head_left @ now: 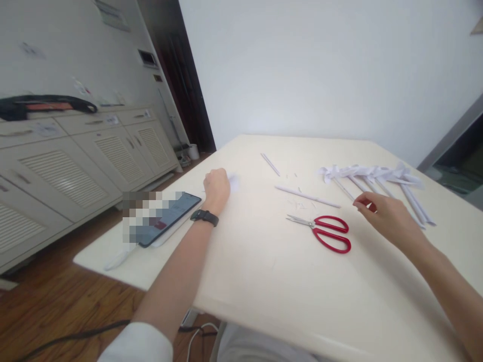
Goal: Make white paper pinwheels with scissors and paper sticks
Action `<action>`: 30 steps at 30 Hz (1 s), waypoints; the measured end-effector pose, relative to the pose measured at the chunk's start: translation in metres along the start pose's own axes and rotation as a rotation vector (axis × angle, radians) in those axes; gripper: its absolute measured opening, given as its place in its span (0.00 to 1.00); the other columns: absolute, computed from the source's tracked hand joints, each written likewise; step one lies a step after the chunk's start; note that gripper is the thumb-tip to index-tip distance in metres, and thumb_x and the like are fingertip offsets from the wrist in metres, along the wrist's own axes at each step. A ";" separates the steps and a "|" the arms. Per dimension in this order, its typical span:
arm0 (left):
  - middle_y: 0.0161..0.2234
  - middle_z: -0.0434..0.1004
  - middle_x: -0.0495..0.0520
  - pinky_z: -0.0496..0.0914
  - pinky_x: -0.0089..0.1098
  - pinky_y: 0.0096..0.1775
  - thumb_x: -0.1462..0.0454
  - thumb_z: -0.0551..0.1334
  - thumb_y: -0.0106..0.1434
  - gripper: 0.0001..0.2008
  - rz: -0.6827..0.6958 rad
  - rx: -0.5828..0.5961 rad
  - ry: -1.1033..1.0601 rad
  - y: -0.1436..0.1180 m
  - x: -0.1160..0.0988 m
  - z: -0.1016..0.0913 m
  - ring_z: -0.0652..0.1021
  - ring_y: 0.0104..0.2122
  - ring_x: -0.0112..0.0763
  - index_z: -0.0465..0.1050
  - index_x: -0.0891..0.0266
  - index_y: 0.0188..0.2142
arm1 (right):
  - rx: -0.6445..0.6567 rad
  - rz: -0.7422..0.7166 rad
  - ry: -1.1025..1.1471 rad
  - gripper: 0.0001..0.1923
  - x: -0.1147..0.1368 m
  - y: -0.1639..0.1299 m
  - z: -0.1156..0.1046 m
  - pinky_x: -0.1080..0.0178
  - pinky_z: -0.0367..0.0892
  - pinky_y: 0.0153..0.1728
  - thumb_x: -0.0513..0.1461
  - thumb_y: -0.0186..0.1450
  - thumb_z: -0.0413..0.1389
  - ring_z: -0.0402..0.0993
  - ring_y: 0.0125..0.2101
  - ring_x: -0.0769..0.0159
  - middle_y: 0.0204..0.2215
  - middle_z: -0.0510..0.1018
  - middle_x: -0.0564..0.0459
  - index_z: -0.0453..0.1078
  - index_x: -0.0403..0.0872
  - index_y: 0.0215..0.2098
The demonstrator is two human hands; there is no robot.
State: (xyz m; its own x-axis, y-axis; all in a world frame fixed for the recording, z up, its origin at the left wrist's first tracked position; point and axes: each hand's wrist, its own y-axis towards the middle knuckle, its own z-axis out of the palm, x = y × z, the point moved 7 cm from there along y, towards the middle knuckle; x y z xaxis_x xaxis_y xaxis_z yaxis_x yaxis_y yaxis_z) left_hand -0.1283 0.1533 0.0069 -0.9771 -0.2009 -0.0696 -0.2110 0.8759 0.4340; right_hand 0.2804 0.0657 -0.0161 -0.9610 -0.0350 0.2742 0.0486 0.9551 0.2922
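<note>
My right hand [383, 216] pinches the lower end of a rolled white paper stick [344, 189], which has a folded paper pinwheel [329, 174] at its far end. Several more white paper pinwheels [381, 172] on paper sticks lie in a row beside it. On the left, my left hand [218, 183] is curled closed over a piece of white paper [234, 182] that sticks out past its side; the fingertips are hidden. Between my hands lie red-handled scissors [319, 229], their blades slightly apart and pointing left.
A loose paper stick [307, 196] lies beyond the scissors, with another [270, 164] farther back. Small paper scraps [300, 205] are scattered near them. A phone [171, 218] leans near the left edge of the white table [256, 271]. Cabinets [109, 161] stand beyond on the left.
</note>
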 end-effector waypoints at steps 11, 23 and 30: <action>0.34 0.78 0.52 0.69 0.30 0.42 0.65 0.54 0.63 0.07 0.414 -0.127 -0.458 -0.038 -0.076 -0.047 0.77 0.37 0.31 0.71 0.61 0.36 | -0.011 -0.017 0.249 0.11 0.044 -0.014 -0.005 0.62 0.64 0.26 0.47 0.63 0.49 0.71 0.25 0.64 0.28 0.75 0.52 0.68 0.50 0.37; 0.30 0.80 0.55 0.75 0.34 0.37 0.60 0.65 0.55 0.10 0.211 0.791 -1.481 -0.096 -0.131 -0.014 0.81 0.30 0.37 0.70 0.65 0.32 | 0.154 0.090 0.966 0.17 0.060 -0.021 0.014 0.67 0.60 0.23 0.50 0.61 0.54 0.64 0.22 0.70 0.19 0.68 0.55 0.66 0.44 0.28; 0.33 0.80 0.57 0.74 0.35 0.40 0.60 0.65 0.54 0.12 0.316 1.070 -1.356 -0.116 -0.142 -0.006 0.81 0.35 0.41 0.74 0.66 0.35 | 0.044 0.070 0.801 0.16 0.056 -0.020 0.013 0.67 0.56 0.21 0.48 0.62 0.54 0.61 0.21 0.70 0.19 0.65 0.56 0.65 0.44 0.24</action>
State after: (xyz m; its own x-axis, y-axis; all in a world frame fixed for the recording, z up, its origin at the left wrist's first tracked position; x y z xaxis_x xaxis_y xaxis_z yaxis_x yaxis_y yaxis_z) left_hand 0.0354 0.0779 -0.0283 -0.1930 0.0055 -0.9812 0.5954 0.7955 -0.1126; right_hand 0.2223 0.0487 -0.0186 -0.4680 -0.1594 0.8692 0.0741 0.9731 0.2183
